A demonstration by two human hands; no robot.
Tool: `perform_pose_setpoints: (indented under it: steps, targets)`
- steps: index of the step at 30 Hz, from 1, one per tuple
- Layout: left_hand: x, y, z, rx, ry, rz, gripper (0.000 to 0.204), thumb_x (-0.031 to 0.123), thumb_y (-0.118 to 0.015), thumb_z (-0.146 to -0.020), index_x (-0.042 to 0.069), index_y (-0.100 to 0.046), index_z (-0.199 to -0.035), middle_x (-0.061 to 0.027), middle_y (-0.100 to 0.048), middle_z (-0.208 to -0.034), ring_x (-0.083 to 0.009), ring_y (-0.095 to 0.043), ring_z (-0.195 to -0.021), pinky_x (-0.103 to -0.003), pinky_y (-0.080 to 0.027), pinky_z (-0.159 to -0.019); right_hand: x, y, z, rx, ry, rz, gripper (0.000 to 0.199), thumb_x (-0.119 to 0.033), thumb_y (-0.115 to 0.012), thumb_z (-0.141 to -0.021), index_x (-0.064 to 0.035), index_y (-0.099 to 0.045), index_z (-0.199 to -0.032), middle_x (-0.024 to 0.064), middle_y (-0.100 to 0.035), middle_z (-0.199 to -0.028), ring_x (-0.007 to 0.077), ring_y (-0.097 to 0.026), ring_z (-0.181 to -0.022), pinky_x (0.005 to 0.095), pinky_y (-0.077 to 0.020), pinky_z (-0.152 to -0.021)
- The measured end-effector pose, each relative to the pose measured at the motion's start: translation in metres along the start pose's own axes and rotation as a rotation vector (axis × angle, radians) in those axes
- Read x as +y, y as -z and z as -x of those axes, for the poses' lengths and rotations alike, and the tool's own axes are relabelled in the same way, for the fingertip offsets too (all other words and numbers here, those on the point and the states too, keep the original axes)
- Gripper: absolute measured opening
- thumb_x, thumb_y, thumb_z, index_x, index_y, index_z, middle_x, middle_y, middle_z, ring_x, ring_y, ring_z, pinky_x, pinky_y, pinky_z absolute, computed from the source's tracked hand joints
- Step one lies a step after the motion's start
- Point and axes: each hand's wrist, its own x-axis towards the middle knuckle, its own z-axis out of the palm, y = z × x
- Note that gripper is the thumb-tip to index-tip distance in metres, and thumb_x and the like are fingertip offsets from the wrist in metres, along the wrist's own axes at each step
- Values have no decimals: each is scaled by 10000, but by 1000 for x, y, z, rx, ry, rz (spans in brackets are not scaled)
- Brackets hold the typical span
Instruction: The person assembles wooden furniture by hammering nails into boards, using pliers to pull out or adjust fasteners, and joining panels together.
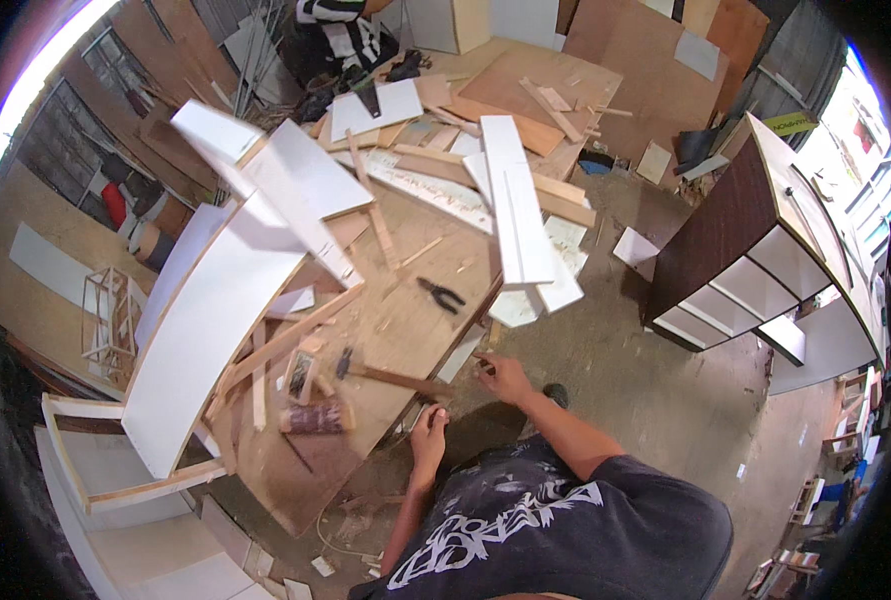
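My left hand (pixel 428 437) is at the table's near edge, fingers curled together; anything in them is too small to make out. To its right, my right hand (pixel 506 379) is just off the same edge, thumb and fingers drawn together around something I cannot identify. A hammer (pixel 395 379) lies on the wooden worktable (pixel 380 335), its handle end close to both hands. Farther up the tabletop rest dark-handled pliers (pixel 442 295). Left of the hammer sits a brownish-purple roll (pixel 316 417), with a small box (pixel 301 372) behind it.
A white panel assembly with wooden edging (pixel 220 315) leans over the table's left side. White boards (pixel 515 210) and wood strips are piled at the far end. A dark brown cabinet (pixel 710 235) stands on the right. Another person (pixel 350 35) is at the back.
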Motion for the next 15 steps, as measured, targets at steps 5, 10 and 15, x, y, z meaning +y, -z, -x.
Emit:
perform_pose_setpoints:
  steps: [5, 10, 15]
  targets:
    - [69, -130, -52, 88, -53, 138, 308, 221, -559, -1048, -17, -666, -1212, -91, -739, -990, -159, -684, -882, -294, -533, -797, 59, 102, -3, 38, -74, -130, 407, -239, -722, -955, -46, -663, -1308, 134, -750, -1077, 215, -735, -906, 357, -564, -779]
    - [134, -246, -106, 60, -106, 294, 292, 211, -555, -1060, -34, -672, -1169, -97, -722, -939, -164, -679, -861, -301, -550, -800, 91, 230, 4, 117, -118, -510, 262, -172, -645, -1010, -24, -692, -1221, 42, -712, -937, 112, -646, -832, 280, -526, -732]
    - [177, -335, -146, -112, -107, 353, 273, 194, -574, -1050, -33, -674, -1165, -108, -721, -927, -174, -699, -844, -310, -571, -799, 143, 338, -41, 233, -306, -592, 252, -189, -611, -1026, -19, -694, -1192, 24, -698, -959, 115, -648, -814, 287, -536, -719]
